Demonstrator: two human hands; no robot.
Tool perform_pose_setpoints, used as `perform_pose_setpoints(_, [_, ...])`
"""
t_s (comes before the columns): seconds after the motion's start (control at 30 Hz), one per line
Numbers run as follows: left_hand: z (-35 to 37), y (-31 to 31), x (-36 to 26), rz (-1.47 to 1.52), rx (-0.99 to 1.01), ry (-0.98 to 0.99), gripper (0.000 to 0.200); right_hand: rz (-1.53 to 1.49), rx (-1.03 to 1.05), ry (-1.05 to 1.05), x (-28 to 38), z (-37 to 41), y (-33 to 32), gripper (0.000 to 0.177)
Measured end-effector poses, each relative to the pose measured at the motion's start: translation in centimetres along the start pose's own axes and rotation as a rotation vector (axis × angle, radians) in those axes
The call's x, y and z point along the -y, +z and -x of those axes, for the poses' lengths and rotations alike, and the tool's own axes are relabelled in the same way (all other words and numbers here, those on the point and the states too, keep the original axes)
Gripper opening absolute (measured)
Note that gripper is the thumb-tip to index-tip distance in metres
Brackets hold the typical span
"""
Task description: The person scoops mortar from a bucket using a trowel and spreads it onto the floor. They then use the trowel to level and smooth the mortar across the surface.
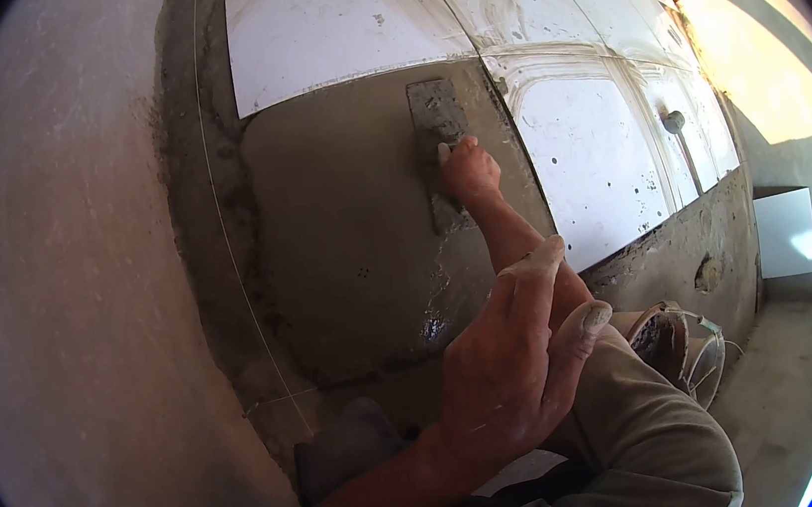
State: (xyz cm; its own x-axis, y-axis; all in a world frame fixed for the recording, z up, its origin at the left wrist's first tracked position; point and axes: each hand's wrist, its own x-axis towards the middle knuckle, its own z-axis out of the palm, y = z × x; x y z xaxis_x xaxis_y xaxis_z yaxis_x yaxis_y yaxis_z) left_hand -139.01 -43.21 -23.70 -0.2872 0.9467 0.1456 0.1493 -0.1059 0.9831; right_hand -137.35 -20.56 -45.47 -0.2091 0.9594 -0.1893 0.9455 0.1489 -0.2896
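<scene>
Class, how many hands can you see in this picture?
2. The right hand grips a trowel on the grey mortar bed; the left hand is in the foreground, fingers open. None seem hidden.

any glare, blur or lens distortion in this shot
head view: strong fisheye bend, dark vignette at the edges; sunlit patch upper right is blown out; white tiles glare mildly; wet mortar glints below the right hand on the trowel; near left hand looks slightly soft
</scene>
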Motion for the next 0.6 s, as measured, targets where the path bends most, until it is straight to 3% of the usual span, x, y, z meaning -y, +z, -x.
perform_pose_setpoints(0.07, [0.0,0.4,0.1,-0.028,0.013,-0.004,0.045,0.001,0.046,0.027,-1.2,-0.7,-0.6,0.053])
perform_pose_setpoints(0.6, [-0.8,2.0,0.3,-0.074,0.044,-0.022,0.046,0.043,0.032,0.047,-7.2,-3.0,-2.7,0.054])
